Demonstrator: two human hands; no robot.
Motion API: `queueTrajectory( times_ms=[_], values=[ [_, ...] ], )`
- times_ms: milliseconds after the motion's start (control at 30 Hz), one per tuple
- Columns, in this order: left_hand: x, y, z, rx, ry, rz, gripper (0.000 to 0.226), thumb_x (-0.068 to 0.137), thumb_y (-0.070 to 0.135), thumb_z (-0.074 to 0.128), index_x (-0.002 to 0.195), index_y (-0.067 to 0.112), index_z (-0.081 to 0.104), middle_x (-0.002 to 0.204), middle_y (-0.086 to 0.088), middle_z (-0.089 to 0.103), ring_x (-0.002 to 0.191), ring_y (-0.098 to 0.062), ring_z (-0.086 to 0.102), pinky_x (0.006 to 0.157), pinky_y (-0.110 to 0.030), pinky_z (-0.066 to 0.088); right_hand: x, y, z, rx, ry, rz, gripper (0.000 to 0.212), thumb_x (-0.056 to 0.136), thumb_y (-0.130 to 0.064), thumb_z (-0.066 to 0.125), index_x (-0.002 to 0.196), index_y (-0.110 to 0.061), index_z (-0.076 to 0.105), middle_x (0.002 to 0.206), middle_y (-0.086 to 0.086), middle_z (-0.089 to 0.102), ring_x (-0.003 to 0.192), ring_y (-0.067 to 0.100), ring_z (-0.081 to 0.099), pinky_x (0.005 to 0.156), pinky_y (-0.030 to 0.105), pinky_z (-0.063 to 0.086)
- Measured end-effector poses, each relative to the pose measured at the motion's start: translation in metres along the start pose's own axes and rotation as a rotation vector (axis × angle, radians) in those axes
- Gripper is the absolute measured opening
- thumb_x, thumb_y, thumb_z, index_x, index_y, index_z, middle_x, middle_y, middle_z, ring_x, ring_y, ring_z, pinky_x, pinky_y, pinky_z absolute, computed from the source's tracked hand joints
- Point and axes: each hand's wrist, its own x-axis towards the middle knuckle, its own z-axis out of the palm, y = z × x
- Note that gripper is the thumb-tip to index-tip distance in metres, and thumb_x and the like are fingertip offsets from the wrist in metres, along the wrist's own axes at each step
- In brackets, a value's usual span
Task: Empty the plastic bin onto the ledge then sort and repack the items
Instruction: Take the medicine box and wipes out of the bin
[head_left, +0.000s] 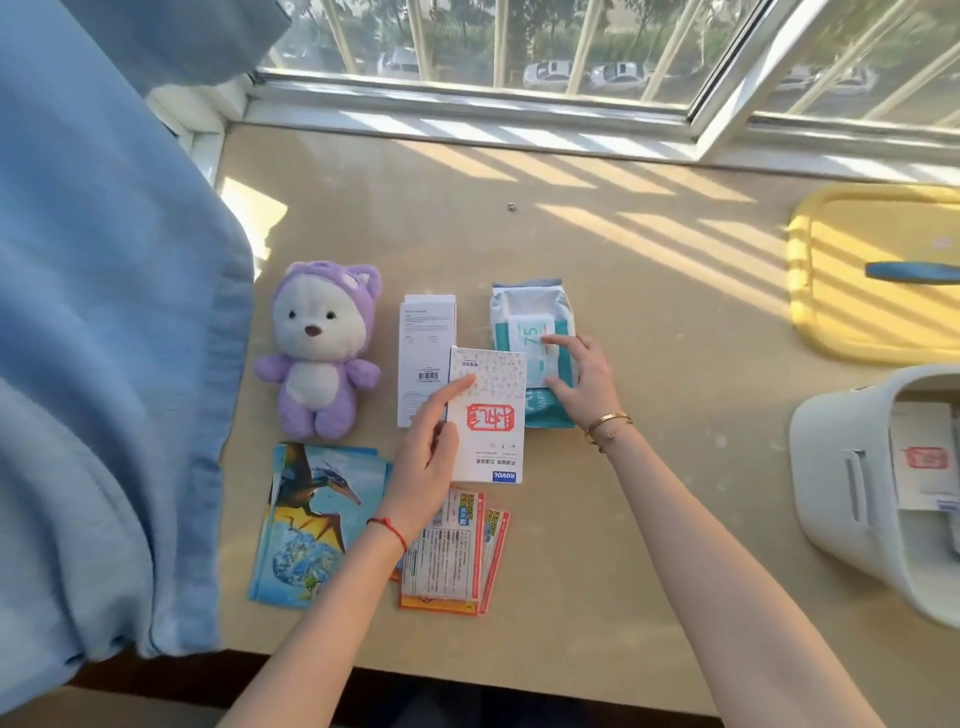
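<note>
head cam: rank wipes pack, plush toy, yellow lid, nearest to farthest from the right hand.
From the right hand:
1. wipes pack: under its fingers, touching.
2. plush toy: to the left, past the two boxes.
3. yellow lid: far right, by the window.

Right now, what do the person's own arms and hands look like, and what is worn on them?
Both forearms are bare, with no sleeves or gloves in view. The left hand has a thin red string bracelet at the wrist. The right hand has gold-coloured bangles at the wrist, apparently two thin ones close together. No rings or watch can be made out.
</note>
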Motion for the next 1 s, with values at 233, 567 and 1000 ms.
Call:
queueTrajectory(
  times_ms=[233, 567, 1000],
  values=[
    [-0.014, 0.015, 0.012, 0.014, -0.103, -0.022, 0.047, 0.101, 0.01, 0.046, 0.137, 0.041, 0.048, 0.118, -0.006, 0.064, 0.097, -0.016, 0.066, 0.072, -0.026, 0.057, -0.059, -0.002, -0.052, 0.253, 0.187, 0.03, 0.047, 0.087, -0.009, 0.068, 0.127, -0.03, 0.056, 0.125, -0.011, 0.056, 0.109, 0.014, 0.054, 0.091, 0.029, 0.051],
    [-0.08, -0.036, 0.07, 0.061, -0.277, -0.161, 0.048, 0.099, 0.006, 0.048, 0.134, 0.038, 0.05, 0.126, -0.001, 0.061, 0.106, -0.003, 0.063, 0.086, -0.025, 0.056, -0.204, 0.036, -0.091, 0.252, 0.397, 0.043, 0.032, 0.095, -0.014, 0.06, 0.126, -0.019, 0.059, 0.123, -0.004, 0.063, 0.113, 0.009, 0.058, 0.092, 0.02, 0.048],
    [-0.122, -0.098, 0.114, 0.392, -0.256, -0.099, 0.055, 0.099, 0.007, 0.045, 0.145, 0.035, 0.038, 0.143, 0.001, 0.044, 0.127, -0.012, 0.048, 0.101, -0.038, 0.05, -0.288, 0.096, -0.061, 0.226, 0.395, 0.079, 0.032, 0.095, -0.016, 0.06, 0.127, -0.017, 0.06, 0.123, -0.004, 0.062, 0.115, 0.01, 0.058, 0.092, 0.019, 0.048]
  ],
)
